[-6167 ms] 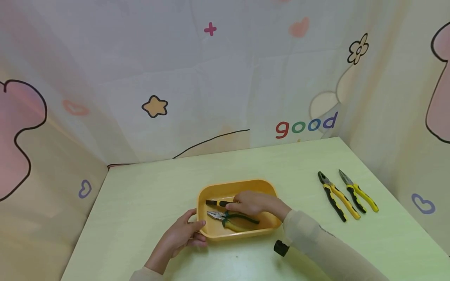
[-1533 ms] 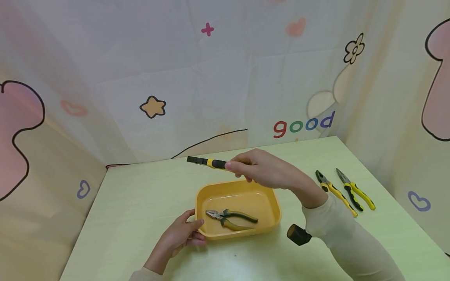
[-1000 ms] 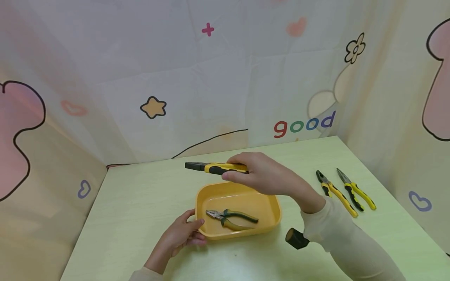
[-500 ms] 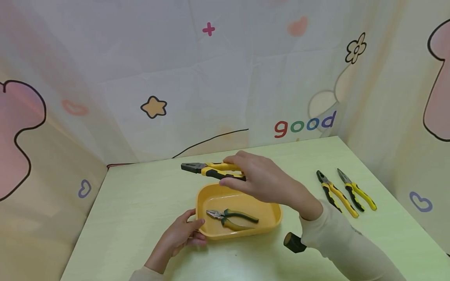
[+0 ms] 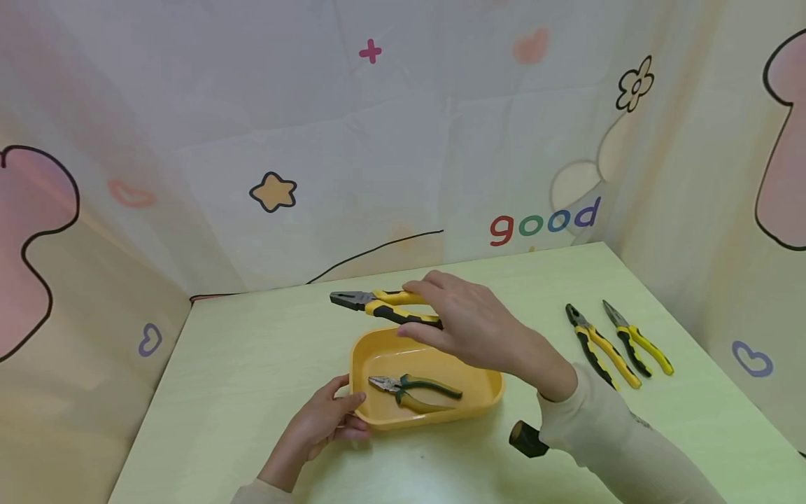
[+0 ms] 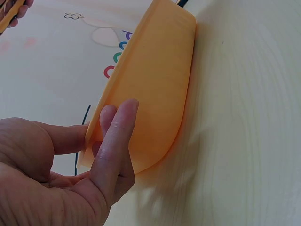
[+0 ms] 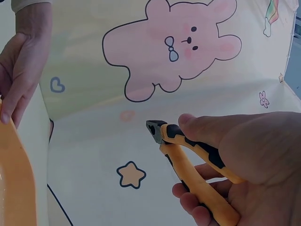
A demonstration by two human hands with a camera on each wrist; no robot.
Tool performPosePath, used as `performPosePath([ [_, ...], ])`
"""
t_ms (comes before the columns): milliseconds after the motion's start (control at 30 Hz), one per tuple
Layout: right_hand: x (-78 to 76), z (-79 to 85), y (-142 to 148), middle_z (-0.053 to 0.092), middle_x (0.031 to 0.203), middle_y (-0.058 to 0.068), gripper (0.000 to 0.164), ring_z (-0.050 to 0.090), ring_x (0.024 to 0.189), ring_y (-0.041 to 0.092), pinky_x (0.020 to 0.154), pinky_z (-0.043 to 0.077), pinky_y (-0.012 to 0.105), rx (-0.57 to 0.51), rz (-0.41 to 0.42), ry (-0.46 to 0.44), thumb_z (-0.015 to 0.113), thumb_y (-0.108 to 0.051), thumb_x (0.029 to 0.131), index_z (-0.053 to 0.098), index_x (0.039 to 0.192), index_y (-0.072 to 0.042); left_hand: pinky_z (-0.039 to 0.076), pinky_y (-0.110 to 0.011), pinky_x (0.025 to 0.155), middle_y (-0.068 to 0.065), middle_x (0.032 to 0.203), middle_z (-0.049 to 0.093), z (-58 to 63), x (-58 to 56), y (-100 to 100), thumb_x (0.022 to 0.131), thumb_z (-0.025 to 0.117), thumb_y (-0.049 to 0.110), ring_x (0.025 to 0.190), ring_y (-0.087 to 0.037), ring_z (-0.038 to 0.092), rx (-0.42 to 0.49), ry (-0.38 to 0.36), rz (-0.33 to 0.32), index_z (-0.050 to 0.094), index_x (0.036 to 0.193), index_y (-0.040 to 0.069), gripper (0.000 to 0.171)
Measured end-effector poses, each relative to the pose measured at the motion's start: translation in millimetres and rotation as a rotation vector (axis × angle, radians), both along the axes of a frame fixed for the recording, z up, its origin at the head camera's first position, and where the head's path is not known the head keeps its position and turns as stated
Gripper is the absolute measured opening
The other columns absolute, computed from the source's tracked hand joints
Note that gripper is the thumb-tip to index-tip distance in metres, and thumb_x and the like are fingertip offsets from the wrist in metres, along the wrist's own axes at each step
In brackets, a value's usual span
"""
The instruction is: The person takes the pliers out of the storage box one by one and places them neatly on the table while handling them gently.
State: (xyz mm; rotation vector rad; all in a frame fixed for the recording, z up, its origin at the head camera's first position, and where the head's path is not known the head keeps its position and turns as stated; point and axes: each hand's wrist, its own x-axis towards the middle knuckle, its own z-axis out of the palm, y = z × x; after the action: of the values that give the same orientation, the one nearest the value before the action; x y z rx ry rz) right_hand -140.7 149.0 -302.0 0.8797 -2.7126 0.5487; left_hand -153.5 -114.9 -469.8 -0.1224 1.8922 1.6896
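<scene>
Above the tray, my right hand holds combination pliers with yellow-and-black handles, their dark head pointing left. In the right wrist view, the thumb lies along one handle of these pliers and the fingers curl round the other; the handles stand apart. My left hand pinches the left end of the yellow plastic tray. The left wrist view has the thumb at the rim and fingers against the outer wall of the tray. Inside the tray lie pliers with green-and-yellow handles.
At the right of the table lie yellow-and-black combination pliers and, beside them, needle-nose pliers. A black cylindrical piece sticks out by the right sleeve. Printed curtains enclose the back and sides.
My right hand has lifted the yellow-and-black pliers out of the tray and turned them from edge-on to flat side showing, handles spreading. My left hand and the tray have stayed put.
</scene>
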Motion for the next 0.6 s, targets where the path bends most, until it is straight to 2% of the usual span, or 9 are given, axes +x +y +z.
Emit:
performPosePath([
  [233,-0.5,-4.8,3.4,0.066,0.118,0.012,0.059,0.065,0.097,0.025,0.074,0.059,0.037,0.020,-0.029,0.032,0.071,-0.045,0.098,0.063,0.136,-0.001,0.066,-0.035,0.069,-0.020,0.095,0.067,1.2,0.1,0.7,0.108,0.056,0.014,0.069,-0.019,0.071,-0.010,-0.005,0.006,0.023,0.159,-0.003,0.063],
  [600,-4.4,-13.8,15.8,0.066,0.119,0.013,0.059,0.065,0.093,0.025,0.069,0.058,0.035,0.029,-0.110,0.038,0.071,-0.045,0.098,0.062,0.137,-0.001,0.066,-0.035,0.069,-0.019,0.093,0.066,-1.3,-0.1,-1.0,0.108,0.055,0.012,0.068,-0.017,0.070,0.040,0.019,-0.017,0.021,0.158,-0.005,0.063],
])
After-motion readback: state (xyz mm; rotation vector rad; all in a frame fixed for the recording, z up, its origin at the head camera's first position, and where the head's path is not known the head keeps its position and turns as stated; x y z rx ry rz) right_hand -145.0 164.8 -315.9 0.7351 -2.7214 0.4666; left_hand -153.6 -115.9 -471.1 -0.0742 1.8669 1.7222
